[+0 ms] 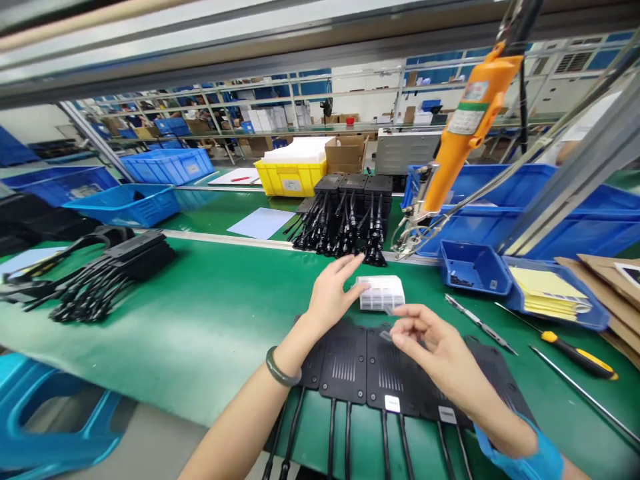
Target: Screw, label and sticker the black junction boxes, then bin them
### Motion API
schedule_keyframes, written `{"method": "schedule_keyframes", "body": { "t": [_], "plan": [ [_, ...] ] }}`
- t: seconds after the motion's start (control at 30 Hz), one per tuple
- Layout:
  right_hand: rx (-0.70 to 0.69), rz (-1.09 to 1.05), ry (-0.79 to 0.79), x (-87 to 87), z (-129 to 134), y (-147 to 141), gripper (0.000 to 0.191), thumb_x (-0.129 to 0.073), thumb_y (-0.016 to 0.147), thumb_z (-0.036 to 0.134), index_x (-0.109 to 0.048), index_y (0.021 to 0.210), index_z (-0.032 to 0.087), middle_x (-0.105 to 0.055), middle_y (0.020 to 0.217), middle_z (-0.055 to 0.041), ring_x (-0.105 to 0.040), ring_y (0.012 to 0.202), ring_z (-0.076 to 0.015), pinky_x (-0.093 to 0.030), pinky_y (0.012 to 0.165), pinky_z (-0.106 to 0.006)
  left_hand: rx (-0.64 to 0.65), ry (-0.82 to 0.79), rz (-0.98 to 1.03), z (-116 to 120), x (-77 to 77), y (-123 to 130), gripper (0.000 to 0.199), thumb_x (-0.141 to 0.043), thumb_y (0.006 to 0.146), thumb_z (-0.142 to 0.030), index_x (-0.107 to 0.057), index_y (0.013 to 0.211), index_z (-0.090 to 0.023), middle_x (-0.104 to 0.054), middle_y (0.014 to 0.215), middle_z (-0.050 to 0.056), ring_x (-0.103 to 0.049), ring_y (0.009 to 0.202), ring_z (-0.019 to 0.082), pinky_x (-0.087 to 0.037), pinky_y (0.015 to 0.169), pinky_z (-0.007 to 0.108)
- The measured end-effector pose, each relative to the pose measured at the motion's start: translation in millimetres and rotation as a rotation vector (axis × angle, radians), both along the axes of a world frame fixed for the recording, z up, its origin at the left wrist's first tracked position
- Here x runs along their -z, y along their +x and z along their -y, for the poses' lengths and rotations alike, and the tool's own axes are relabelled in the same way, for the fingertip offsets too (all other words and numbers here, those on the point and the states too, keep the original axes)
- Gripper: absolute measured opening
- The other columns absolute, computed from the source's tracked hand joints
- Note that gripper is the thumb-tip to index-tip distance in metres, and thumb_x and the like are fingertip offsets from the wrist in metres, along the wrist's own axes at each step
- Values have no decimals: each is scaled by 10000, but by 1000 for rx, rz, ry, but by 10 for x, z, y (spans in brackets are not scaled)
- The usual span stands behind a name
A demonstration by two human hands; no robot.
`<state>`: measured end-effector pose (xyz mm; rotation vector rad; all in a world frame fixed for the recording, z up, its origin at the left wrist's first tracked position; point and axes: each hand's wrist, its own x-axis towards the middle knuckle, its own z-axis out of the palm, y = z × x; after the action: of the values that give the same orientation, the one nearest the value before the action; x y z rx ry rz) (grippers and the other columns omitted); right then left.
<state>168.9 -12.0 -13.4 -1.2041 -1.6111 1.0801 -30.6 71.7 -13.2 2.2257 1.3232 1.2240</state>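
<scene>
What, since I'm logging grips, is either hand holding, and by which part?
The right hand apparently pinches a small translucent piece by its edge. The left hand, by the white label sheet, shows no clear hold.

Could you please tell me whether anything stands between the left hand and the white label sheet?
Nothing visible does: in this view, the left hand overlaps the left edge of the white label sheet.

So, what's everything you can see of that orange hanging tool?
The orange tool has a long, plastic-looking body with a green band and pale labels, and metal fittings at its lower end. It hangs slanted from a dark mount, lower end leftward, partly in front of a blue bin. Neither the left hand nor the right hand touches it.
</scene>
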Motion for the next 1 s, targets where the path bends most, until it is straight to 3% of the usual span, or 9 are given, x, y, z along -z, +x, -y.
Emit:
{"method": "schedule_keyframes", "body": {
  "t": [0.1, 0.2, 0.3, 0.43, 0.5, 0.6, 0.77, 1.0],
  "plan": [
    [-178, -108, -348, 50, 130, -251, 281, -646, 795, 323, -506, 1008, 204, -646, 765, 13, -577, 679, -129, -448, 629, -262, -154, 46, -379, 253, -261, -261, 457, -683, 865, -194, -564, 1304, -152, -595, 1304, 153, -542, 1212, 314, -451, 1008, 490],
    [-216, -91, -453, 203, 235, -451, 317, -647, 757, 271, -470, 1013, 212, -619, 699, 44, -512, 579, -100, -398, 552, -231, -155, -29, -603, 751, -348, -485, 290, -632, 893, -176, -633, 1180, -140, -665, 1150, 125, -615, 1053, 299, -525, 896, 476],
    [-188, -11, -437, 318, 305, -557, 319, -608, 762, 236, -452, 1039, 226, -625, 683, 51, -494, 537, -99, -385, 528, -232, -66, -121, -604, 1287, -153, -605, 261, -636, 886, -185, -644, 1146, -171, -683, 1107, 87, -646, 994, 261, -567, 856, 425],
    [-148, 106, -356, 319, 355, -611, 284, -569, 777, 248, -442, 1030, 240, -650, 689, 40, -518, 530, -119, -392, 532, -248, -2, -88, -614, 1737, 296, -644, 507, -679, 865, -316, -532, 1302, -105, -588, 1324, 174, -589, 1185, 318, -529, 972, 492],
    [-142, 159, -329, 294, 367, -629, 267, -556, 786, 255, -434, 1023, 245, -657, 686, 38, -517, 516, -124, -384, 524, -251, -4, -46, -621, 1833, 457, -644, 567, -612, 912, -370, -452, 1370, -76, -517, 1395, 207, -515, 1275, 327, -511, 996, 503],
    [-134, 232, -302, 278, 375, -650, 246, -544, 797, 260, -428, 1014, 249, -671, 695, 35, -512, 502, -124, -381, 523, -257, -23, -2, -581, 1889, 567, -639, 545, -482, 975, -425, -412, 1396, -85, -507, 1408, 198, -465, 1320, 301, -500, 1017, 482],
    [-105, 269, -299, 292, 386, -647, 232, -550, 811, 308, -424, 999, 255, -690, 717, 30, -520, 518, -130, -400, 541, -268, -42, 23, -537, 1922, 582, -612, 576, -370, 989, -504, -444, 1367, -76, -539, 1377, 197, -460, 1323, 293, -484, 1033, 479],
    [-100, 259, -276, 319, 389, -636, 231, -557, 819, 320, -433, 1003, 256, -695, 724, 21, -561, 532, -141, -442, 545, -277, -7, 52, -594, 1941, 548, -595, 653, -460, 920, -583, -476, 1378, -118, -499, 1395, 246, -444, 1319, 376, -471, 1006, 558]
  ]
}}
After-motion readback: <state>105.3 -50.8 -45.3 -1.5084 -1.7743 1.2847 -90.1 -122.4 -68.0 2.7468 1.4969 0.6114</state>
